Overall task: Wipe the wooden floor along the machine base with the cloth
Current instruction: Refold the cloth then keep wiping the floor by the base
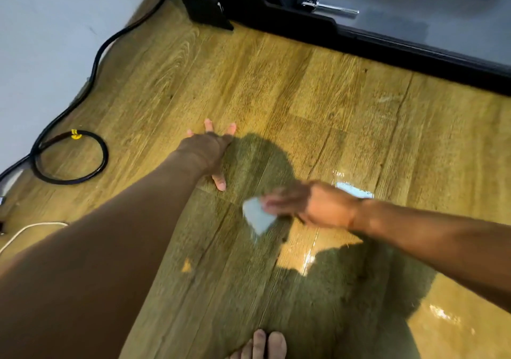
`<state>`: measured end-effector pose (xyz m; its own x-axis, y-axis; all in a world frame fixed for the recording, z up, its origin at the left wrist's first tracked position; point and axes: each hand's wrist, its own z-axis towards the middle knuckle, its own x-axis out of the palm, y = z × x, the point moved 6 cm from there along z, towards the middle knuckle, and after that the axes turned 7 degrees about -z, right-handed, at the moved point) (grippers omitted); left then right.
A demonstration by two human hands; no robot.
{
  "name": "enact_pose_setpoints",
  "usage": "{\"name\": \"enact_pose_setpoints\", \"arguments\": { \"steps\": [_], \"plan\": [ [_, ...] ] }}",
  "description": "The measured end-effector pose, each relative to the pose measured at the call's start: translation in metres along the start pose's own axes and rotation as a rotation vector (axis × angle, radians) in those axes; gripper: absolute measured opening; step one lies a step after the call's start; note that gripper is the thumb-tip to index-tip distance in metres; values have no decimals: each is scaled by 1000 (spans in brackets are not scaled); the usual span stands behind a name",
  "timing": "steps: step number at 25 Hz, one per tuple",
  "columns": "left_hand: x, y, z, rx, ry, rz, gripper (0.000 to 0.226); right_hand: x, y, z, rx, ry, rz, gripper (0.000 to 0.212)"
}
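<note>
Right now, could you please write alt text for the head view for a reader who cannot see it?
A person's right hand, motion-blurred, presses a pale blue cloth on the wooden floor, while the left hand lies flat with fingers spread. The black machine base runs along the top right, apart from the cloth; a coiled black cable lies at left.

Wall (pixel 41 40): pale grey, plain, along the left side
Wooden floor (pixel 249 87): yellow-brown grained planks, laid on a slant
Black cable (pixel 105 156): at the wall's foot, one loop flat on the planks, yellow tie
Glare (pixel 309 259): bright, glossy patches at right
</note>
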<state>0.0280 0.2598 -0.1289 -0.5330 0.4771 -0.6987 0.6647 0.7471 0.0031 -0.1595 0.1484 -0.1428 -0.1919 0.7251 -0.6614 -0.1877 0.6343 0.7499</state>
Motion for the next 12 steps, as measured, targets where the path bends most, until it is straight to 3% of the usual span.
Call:
{"name": "enact_pose_setpoints", "arguments": {
  "steps": [1,3,4,5,6,7,8,9,12],
  "plan": [
    [0,0,0,0,0,1,142,-10,-16,8,149,-28,-48,43],
    [0,1,0,-3,-1,-6,142,-20,-22,19,182,-92,-245,49],
    [1,2,0,-6,-1,-17,143,-7,-14,20,38,-33,-384,49],
    [2,2,1,-6,-2,-28,143,14,-4,11,-24,61,-341,49],
    [3,3,2,-4,-4,-33,144,18,10,4,-87,-40,-146,47],
    [3,3,3,-2,-2,-38,145,34,21,-7,-401,40,-522,51],
    [4,3,3,-3,7,-43,145,35,25,-4,-490,102,-609,61],
    [4,2,4,-2,15,-42,145,26,8,0,-493,160,-843,67],
    [3,-1,4,15,24,-26,142,-56,-47,52,-66,-53,-617,63]
  ]
}}
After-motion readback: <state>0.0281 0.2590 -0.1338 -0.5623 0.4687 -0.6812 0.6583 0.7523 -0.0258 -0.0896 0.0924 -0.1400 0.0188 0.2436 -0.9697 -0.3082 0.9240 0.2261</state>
